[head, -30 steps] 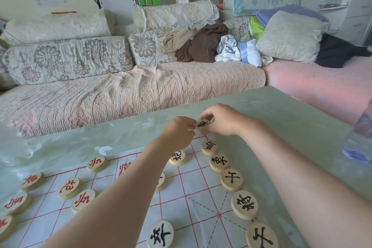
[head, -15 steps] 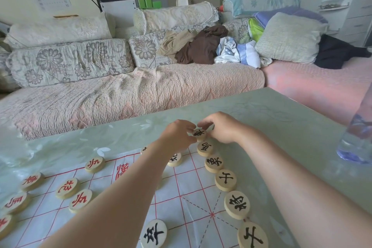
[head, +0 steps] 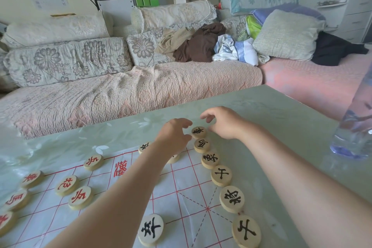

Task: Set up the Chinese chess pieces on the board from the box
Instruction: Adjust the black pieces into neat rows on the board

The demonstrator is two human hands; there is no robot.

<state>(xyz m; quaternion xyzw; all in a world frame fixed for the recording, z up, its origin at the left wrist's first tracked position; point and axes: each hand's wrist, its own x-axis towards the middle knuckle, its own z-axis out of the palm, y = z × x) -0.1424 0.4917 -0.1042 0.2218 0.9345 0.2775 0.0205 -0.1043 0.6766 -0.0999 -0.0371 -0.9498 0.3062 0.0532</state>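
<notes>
Right now I am holding both hands just above the far corner of the board (head: pixel 181 193), and neither one is gripping anything: my left hand (head: pixel 174 134) is curling loosely with its fingertips just beside the corner piece (head: pixel 198 132), and my right hand (head: pixel 223 122) is hovering on the other side of it with fingers spread and apart from the wood. That black-lettered disc is lying flat between my two hands, at the far end of the black row (head: pixel 221 175) that is running back toward me along the right edge of the board. Being round, it has no long axis to mind; what matters is that it is sitting nearer my left fingertips than my right. I am judging that this corner spot is filled and more pieces are needed, but the box is not showing anywhere in view, so I cannot tell which way to reach. My left forearm is covering some pieces near the middle. Red pieces (head: pixel 80 197) are sitting well apart on the left, and a water bottle (head: pixel 356 123) is standing near my right arm, which I could be knocking if I swing wide.
</notes>
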